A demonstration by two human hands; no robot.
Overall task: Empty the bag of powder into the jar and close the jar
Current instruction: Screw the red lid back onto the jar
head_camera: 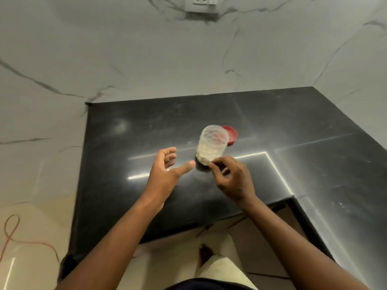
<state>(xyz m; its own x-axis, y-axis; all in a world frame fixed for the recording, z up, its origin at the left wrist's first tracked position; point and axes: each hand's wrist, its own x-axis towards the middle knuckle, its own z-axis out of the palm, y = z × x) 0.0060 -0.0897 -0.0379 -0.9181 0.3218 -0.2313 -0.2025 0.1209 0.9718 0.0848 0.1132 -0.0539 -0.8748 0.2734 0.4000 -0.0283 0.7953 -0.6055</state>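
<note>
neither grip holds anything: left hand (165,172) is spread wide, right hand (232,176) curls narrow, fingertips at the jar (212,146) base. jar stands lidless on the surface (125,185), holding powder; red lid (231,133) lies behind. risk: a knock tips it, spilling powder.

Glossy black stone bench (167,122) with streaky reflections; clear smooth plastic jar (212,143); shiny red plastic lid (231,133); matt grey-veined marble-look wall (146,59).

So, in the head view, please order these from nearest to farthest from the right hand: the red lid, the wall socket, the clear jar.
From the right hand:
1. Clear jar, just beyond its fingertips.
2. Red lid, behind the jar, to its right.
3. Wall socket, high on the marble wall.
</note>
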